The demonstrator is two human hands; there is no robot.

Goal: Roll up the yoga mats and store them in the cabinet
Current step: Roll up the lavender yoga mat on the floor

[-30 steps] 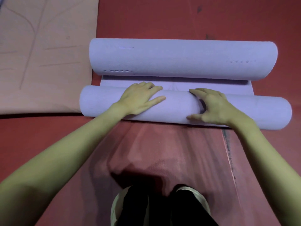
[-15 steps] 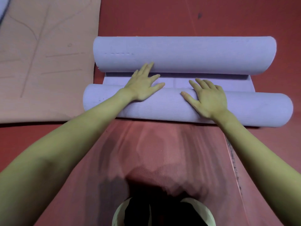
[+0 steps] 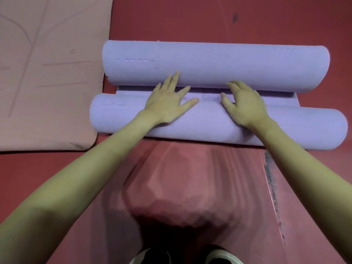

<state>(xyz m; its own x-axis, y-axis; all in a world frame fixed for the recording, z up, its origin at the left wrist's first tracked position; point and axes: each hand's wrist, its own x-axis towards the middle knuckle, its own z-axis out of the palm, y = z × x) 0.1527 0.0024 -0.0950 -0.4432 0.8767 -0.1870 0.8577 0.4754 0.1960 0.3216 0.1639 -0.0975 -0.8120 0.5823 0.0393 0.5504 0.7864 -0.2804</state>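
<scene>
1. A pink mat (image 3: 47, 82) lies to my left on the red floor (image 3: 190, 187); the far purple roll (image 3: 215, 63) sits just beyond my fingers.
2. My shoes (image 3: 219, 257) are cut off at the bottom edge.
3. My left hand (image 3: 167, 103) and right hand (image 3: 245, 105), set apart, press flat with fingers spread on the near purple roll (image 3: 209, 122).

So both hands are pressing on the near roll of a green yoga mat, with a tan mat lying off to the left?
Nearly. The head view shows the yoga mat is light purple, not green. Left hand and right hand do press on its near roll, and the tan mat lies left.
</scene>
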